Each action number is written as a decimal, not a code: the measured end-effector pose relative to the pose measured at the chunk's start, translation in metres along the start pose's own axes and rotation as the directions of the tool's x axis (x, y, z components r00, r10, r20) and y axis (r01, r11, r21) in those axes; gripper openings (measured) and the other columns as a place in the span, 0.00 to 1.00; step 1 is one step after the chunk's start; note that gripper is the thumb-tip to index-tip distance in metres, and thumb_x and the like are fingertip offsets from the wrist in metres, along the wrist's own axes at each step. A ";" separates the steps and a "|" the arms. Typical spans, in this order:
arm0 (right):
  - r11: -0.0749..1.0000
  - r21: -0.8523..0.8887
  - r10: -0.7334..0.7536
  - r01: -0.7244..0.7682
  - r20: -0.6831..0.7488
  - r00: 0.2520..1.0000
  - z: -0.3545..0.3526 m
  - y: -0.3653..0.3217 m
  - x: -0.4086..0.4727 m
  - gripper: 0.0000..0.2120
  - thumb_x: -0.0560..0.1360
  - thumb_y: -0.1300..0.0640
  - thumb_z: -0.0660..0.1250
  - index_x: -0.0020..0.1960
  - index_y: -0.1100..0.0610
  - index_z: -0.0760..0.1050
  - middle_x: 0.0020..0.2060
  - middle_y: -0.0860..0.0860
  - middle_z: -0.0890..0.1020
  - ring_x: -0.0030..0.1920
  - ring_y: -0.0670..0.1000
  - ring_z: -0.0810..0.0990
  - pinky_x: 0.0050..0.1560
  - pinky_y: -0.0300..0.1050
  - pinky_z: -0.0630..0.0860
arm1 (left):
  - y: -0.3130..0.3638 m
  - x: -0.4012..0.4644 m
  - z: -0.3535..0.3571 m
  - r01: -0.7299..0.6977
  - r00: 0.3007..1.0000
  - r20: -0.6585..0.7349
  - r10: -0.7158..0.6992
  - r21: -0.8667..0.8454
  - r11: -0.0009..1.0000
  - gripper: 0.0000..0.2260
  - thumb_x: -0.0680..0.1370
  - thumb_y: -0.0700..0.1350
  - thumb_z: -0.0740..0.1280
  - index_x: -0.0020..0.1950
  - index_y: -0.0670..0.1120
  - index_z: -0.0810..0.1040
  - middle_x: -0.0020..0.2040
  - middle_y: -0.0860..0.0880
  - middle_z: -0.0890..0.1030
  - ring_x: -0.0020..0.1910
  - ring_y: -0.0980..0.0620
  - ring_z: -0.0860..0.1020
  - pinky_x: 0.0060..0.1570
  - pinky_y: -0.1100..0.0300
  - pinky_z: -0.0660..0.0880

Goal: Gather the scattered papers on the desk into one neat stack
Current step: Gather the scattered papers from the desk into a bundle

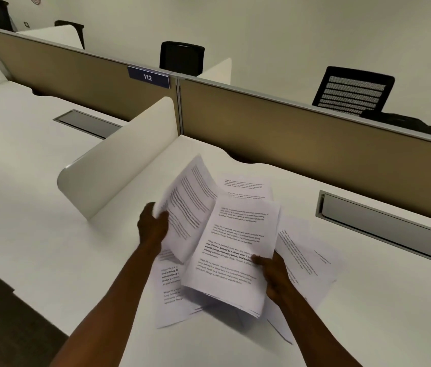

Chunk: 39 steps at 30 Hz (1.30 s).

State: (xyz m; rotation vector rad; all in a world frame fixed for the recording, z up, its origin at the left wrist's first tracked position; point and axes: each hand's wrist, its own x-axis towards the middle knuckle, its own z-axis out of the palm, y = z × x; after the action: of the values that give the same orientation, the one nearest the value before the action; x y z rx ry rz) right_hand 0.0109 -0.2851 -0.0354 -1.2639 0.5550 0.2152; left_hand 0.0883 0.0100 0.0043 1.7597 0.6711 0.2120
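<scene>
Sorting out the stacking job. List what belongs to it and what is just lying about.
Belongs:
bent white printed sheet in the left hand
thick bundle of white printed pages in the right hand
loose white sheets flat on the desk

Lying about:
blue 112 sign
black mesh office chair
grey metal cable hatch

Above the white worktop (pixel 368 300), the left hand (pixel 153 226) holds a curled sheet (pixel 190 205), the right hand (pixel 275 276) pinches a paper bundle (pixel 232 255), loose sheets (pixel 304 260) lying beneath.
</scene>
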 end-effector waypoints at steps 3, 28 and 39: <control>0.998 -0.010 0.061 -0.061 -0.014 0.998 0.007 0.006 -0.001 0.23 0.73 0.72 0.69 0.65 0.57 0.75 0.51 0.54 0.84 0.49 0.57 0.83 0.40 0.50 0.82 | 0.022 -0.012 -0.020 -0.128 0.992 -0.019 0.127 -0.227 0.965 0.14 0.78 0.39 0.68 0.63 0.46 0.75 0.57 0.42 0.80 0.54 0.38 0.80 0.49 0.52 0.79; 0.980 -0.196 -0.025 0.030 0.032 0.999 0.033 0.020 -0.014 0.28 0.74 0.53 0.74 0.71 0.47 0.68 0.64 0.49 0.79 0.62 0.53 0.78 0.62 0.53 0.76 | -0.075 -0.135 -0.004 0.050 0.987 0.148 -0.070 0.135 0.990 0.25 0.74 0.38 0.73 0.70 0.45 0.72 0.65 0.41 0.78 0.60 0.39 0.78 0.60 0.38 0.77; 0.996 0.049 -0.070 0.075 -0.108 0.992 -0.023 0.015 -0.032 0.30 0.72 0.71 0.67 0.69 0.50 0.71 0.57 0.51 0.82 0.54 0.54 0.81 0.47 0.49 0.80 | -0.053 -0.123 -0.009 -0.090 0.995 0.059 0.078 0.230 0.969 0.20 0.77 0.55 0.69 0.65 0.47 0.77 0.62 0.43 0.80 0.58 0.44 0.79 0.54 0.53 0.78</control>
State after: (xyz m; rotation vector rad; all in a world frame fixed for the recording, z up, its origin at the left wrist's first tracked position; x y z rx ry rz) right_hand -0.0294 -0.2974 -0.0364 -1.2463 0.6008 0.0721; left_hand -0.0339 -0.0410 -0.0180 2.0135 0.6048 0.1514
